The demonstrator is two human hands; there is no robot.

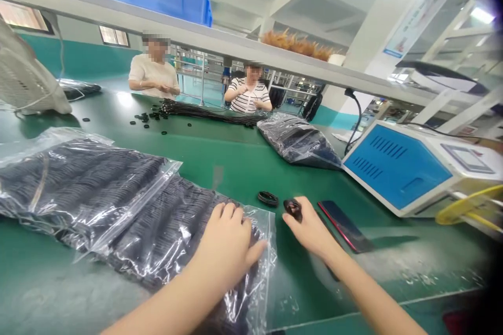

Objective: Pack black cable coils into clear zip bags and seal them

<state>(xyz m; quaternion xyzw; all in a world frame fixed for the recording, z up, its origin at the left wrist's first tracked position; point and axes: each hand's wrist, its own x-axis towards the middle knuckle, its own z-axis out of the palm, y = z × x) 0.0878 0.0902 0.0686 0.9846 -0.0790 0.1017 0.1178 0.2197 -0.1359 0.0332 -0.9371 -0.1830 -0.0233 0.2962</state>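
My left hand (228, 235) lies on a clear plastic bag (145, 220) packed with rows of dark coiled pieces, its fingers apart and the thumb stretched to the right. My right hand (304, 222) is closed around a small black coil (293, 210) just above the green table (231, 152). Another black coil (268, 199) lies flat on the table between the two hands, touching neither. To the right of my right hand is a dark phone (346, 226) with a red edge.
A blue and white machine (401, 167) stands at the right, beside a yellow reel (471, 204). Farther back lie a second filled bag (298, 138), black cables (212, 112) and small black rings. Two people sit across the table. A shelf (236, 42) spans above.
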